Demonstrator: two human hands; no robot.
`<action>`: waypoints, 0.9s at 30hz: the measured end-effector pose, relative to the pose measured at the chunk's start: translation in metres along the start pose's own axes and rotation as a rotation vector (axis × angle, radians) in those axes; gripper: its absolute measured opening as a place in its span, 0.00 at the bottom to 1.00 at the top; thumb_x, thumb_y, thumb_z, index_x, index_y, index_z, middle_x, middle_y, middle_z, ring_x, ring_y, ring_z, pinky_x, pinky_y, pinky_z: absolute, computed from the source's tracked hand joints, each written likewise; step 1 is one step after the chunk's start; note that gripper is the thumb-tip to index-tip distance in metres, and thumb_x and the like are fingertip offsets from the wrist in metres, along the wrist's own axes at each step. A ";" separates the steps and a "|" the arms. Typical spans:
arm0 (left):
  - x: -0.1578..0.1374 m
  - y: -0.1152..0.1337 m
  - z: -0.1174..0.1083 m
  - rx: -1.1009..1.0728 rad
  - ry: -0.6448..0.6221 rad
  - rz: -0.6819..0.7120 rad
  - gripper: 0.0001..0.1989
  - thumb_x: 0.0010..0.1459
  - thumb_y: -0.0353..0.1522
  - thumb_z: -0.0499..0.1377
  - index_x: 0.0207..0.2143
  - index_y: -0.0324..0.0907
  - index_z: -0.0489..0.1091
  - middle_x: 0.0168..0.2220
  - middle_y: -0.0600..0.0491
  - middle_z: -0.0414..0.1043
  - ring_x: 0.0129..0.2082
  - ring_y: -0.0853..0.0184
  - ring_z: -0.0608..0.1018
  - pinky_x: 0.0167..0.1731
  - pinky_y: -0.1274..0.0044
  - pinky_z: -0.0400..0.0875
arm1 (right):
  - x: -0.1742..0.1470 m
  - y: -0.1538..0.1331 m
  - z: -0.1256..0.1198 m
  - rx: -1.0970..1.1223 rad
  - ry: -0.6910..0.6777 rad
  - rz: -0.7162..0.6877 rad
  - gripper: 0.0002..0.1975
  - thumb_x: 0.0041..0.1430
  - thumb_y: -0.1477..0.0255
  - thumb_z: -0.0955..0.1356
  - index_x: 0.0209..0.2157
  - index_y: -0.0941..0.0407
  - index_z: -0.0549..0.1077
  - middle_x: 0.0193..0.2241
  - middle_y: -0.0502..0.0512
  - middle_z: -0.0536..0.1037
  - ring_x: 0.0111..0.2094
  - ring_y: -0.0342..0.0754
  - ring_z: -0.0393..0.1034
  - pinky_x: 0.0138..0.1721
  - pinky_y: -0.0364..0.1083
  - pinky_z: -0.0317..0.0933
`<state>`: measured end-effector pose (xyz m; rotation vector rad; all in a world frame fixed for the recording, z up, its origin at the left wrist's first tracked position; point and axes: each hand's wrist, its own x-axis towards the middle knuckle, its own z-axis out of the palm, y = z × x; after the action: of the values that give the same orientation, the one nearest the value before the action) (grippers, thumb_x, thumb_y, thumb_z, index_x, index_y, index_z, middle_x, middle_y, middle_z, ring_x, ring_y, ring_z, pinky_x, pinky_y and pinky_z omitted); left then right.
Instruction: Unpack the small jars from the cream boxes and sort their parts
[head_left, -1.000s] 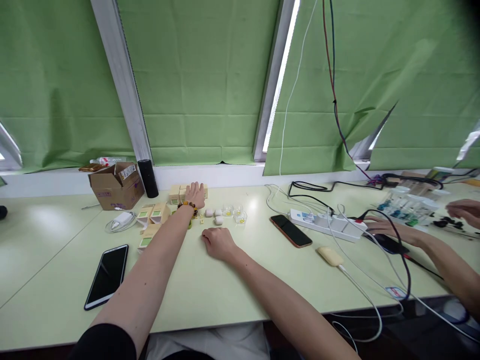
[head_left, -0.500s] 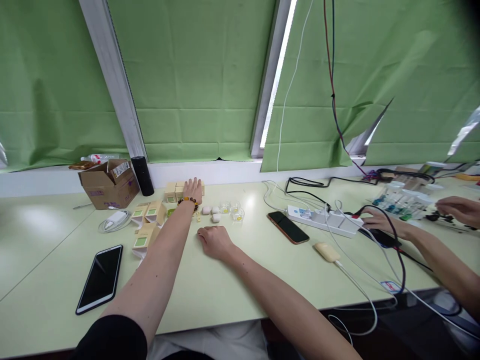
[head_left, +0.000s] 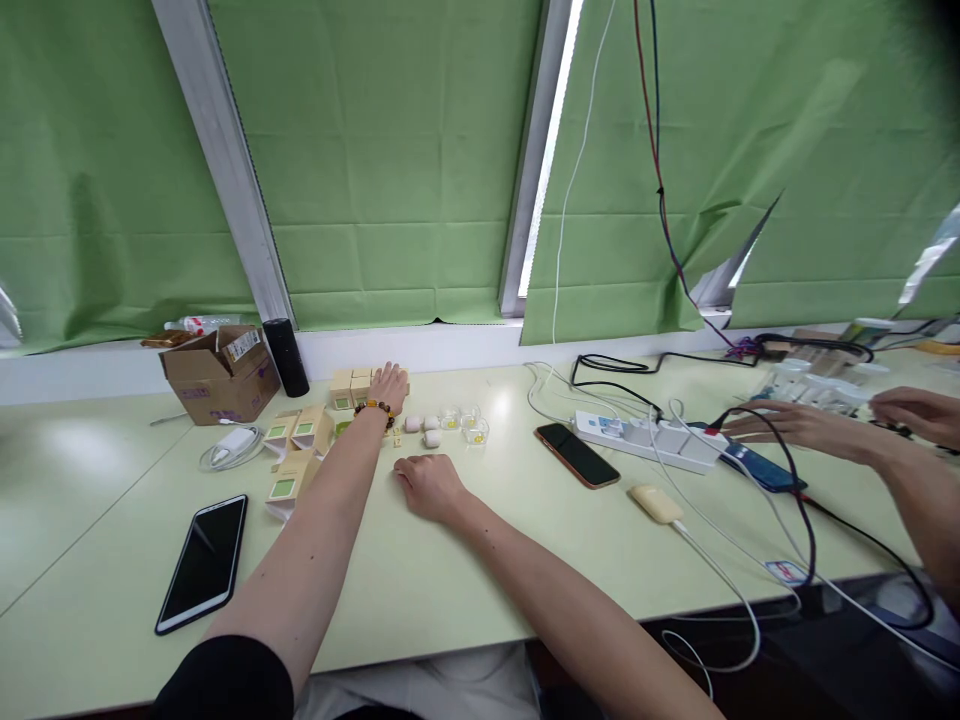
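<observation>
My left hand (head_left: 389, 388) reaches to the back of the table, its fingers stretched out over a row of small cream boxes (head_left: 342, 389). A beaded bracelet circles that wrist. Curled into a loose fist, my right hand (head_left: 430, 486) rests on the table, with nothing visible in it. Just beyond it are small pinkish-white cylinders (head_left: 431, 438) and clear round containers (head_left: 475, 431) with yellow marks. Several open cream boxes with green labels (head_left: 283, 489) stand left of my left forearm, which partly hides them.
A tablet-like phone (head_left: 202, 562), a white charger (head_left: 232, 440), a carton (head_left: 222, 375) and a black cylinder (head_left: 285, 357) are at left. To the right lie a phone (head_left: 577, 455), a power strip (head_left: 649, 441), a cream power bank (head_left: 655, 504) and cables. Another person's hands (head_left: 814, 428) are farther right.
My hands stay in nearly the same places. At the right, the other person's nearer hand has lifted and shifted, uncovering more of a dark blue phone. The view has tilted very slightly.
</observation>
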<state>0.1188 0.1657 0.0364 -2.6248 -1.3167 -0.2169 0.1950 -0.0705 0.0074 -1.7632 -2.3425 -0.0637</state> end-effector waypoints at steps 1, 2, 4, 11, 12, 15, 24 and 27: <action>0.000 0.000 0.000 0.004 0.002 0.005 0.34 0.59 0.26 0.56 0.68 0.35 0.56 0.74 0.34 0.49 0.76 0.49 0.48 0.71 0.54 0.43 | 0.000 0.000 0.000 0.003 -0.001 -0.003 0.12 0.72 0.71 0.61 0.47 0.54 0.75 0.44 0.59 0.84 0.42 0.52 0.79 0.37 0.45 0.61; -0.001 0.001 0.000 0.009 0.007 0.009 0.34 0.60 0.26 0.56 0.68 0.35 0.56 0.73 0.34 0.52 0.75 0.49 0.50 0.71 0.54 0.43 | 0.000 0.000 0.000 0.005 -0.002 -0.003 0.12 0.72 0.71 0.61 0.47 0.54 0.75 0.44 0.60 0.84 0.42 0.52 0.79 0.37 0.45 0.61; -0.002 0.002 -0.001 0.021 0.022 0.018 0.32 0.61 0.27 0.56 0.67 0.36 0.58 0.70 0.34 0.56 0.74 0.50 0.52 0.71 0.54 0.42 | 0.000 0.000 0.000 0.009 -0.001 0.000 0.12 0.72 0.71 0.61 0.48 0.54 0.75 0.44 0.60 0.84 0.43 0.52 0.79 0.38 0.45 0.61; -0.005 0.005 -0.001 0.044 -0.002 0.051 0.21 0.56 0.30 0.62 0.53 0.43 0.75 0.71 0.41 0.56 0.73 0.50 0.53 0.71 0.51 0.38 | -0.001 -0.001 0.000 0.022 0.003 0.008 0.12 0.72 0.71 0.61 0.47 0.54 0.76 0.43 0.59 0.84 0.42 0.53 0.79 0.38 0.45 0.61; -0.005 0.005 -0.001 0.042 -0.005 0.055 0.20 0.55 0.30 0.63 0.52 0.44 0.76 0.71 0.41 0.56 0.73 0.50 0.53 0.71 0.50 0.37 | -0.001 -0.001 0.000 0.022 0.006 0.007 0.12 0.72 0.71 0.61 0.46 0.54 0.76 0.43 0.59 0.84 0.42 0.53 0.79 0.38 0.45 0.61; -0.007 0.005 -0.003 0.030 -0.006 0.067 0.19 0.54 0.29 0.63 0.50 0.43 0.78 0.70 0.41 0.57 0.72 0.49 0.55 0.71 0.50 0.35 | 0.000 0.000 0.001 0.020 0.015 0.003 0.12 0.72 0.71 0.61 0.46 0.54 0.76 0.43 0.59 0.84 0.41 0.53 0.79 0.37 0.45 0.61; -0.024 0.008 -0.043 -0.020 0.110 0.098 0.25 0.59 0.27 0.59 0.58 0.50 0.75 0.68 0.42 0.56 0.68 0.47 0.56 0.70 0.50 0.40 | -0.001 0.000 -0.001 0.013 0.018 0.004 0.11 0.71 0.71 0.62 0.45 0.54 0.76 0.43 0.59 0.84 0.41 0.52 0.79 0.38 0.45 0.61; -0.045 0.009 -0.065 -0.119 0.213 0.120 0.25 0.64 0.29 0.57 0.62 0.54 0.71 0.67 0.44 0.54 0.68 0.48 0.57 0.69 0.53 0.50 | -0.002 0.002 0.000 0.010 0.038 -0.005 0.12 0.71 0.72 0.62 0.45 0.54 0.76 0.43 0.59 0.84 0.41 0.52 0.79 0.37 0.45 0.60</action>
<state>0.0964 0.1098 0.0882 -2.6766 -1.1044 -0.5544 0.1973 -0.0719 0.0072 -1.7364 -2.3166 -0.0850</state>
